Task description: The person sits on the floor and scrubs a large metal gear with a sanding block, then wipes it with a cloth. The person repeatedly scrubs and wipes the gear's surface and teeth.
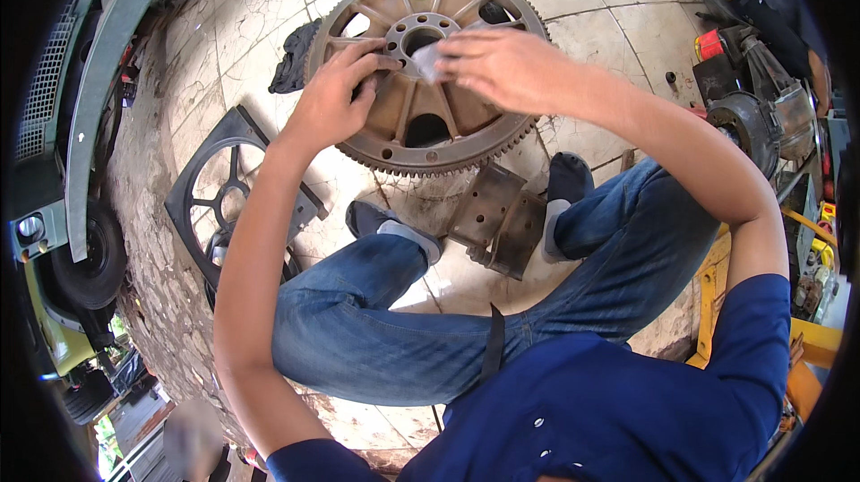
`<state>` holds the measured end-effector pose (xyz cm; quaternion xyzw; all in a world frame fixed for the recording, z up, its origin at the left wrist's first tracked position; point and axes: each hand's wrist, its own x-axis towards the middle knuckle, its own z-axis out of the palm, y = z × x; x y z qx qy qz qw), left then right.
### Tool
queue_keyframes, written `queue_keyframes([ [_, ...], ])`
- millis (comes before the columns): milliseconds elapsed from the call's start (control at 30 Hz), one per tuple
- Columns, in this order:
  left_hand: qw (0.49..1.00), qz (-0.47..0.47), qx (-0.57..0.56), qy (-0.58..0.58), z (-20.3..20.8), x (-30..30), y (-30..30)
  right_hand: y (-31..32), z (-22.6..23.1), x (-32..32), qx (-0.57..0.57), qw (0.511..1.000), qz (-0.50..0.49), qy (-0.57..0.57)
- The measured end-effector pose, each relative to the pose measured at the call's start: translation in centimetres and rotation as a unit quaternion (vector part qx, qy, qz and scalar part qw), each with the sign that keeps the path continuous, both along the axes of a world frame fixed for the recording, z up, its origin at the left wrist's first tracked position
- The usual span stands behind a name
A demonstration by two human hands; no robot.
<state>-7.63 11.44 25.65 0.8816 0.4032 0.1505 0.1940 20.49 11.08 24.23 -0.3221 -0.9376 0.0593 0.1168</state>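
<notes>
A large brown metal flywheel (408, 110) with a toothed rim lies on the tiled floor before me. My left hand (339, 98) rests on its left side, fingers bent and apart, the fingertips by the hub's bolt holes. Over the hub's right side, my right hand (506, 70) presses a pale grey piece of cloth or paper (427, 63) against the metal. That hand is slightly smeared by motion. The hub's centre hole (421, 37) shows just beyond the grey piece.
A black fan shroud (193, 204) lies at the left. Brown metal brackets (497, 218) sit between my feet. A dark rag (294, 56) is left of the flywheel. Mechanical parts (757, 115) crowd the right side, near a yellow frame (712, 289). A vehicle's front (54, 124) stands far left.
</notes>
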Motion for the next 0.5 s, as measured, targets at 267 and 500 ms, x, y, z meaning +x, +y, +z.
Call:
queue_keyframes([
  [267,0.999,0.014,-0.041,-0.016,0.0,0.1,0.7,2.6,0.1,1.1,-0.022,0.999,0.007,0.045],
  [500,0.997,0.031,0.023,0.063,-0.1,-0.9,-1.3,-0.5,0.2,-1.7,-0.010,0.996,0.083,0.020],
])
